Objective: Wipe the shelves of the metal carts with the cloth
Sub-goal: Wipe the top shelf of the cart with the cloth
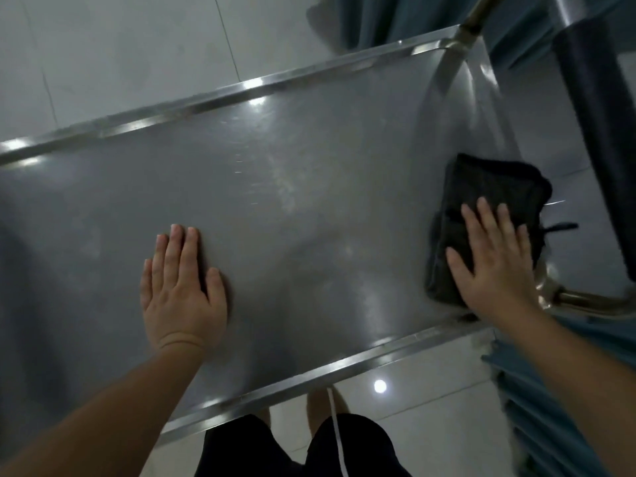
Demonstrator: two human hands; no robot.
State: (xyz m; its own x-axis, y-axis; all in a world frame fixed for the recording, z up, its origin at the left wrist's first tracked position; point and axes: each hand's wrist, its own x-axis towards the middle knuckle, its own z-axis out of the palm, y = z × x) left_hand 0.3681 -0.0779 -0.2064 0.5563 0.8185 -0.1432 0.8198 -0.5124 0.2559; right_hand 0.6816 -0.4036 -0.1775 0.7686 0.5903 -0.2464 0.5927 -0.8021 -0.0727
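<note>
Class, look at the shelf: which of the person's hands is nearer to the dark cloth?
Right. The right hand lies flat on the dark cloth at the shelf's right end; the left hand rests on bare metal, well apart to the left.

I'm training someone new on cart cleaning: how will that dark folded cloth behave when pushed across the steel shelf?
The dark cloth looks soft and thick, folded in layers, so it probably stays bunched under the flat right hand. The shelf is smooth and shiny, so it likely glides easily. A loose tag sticks out over the edge and may trail.
</note>
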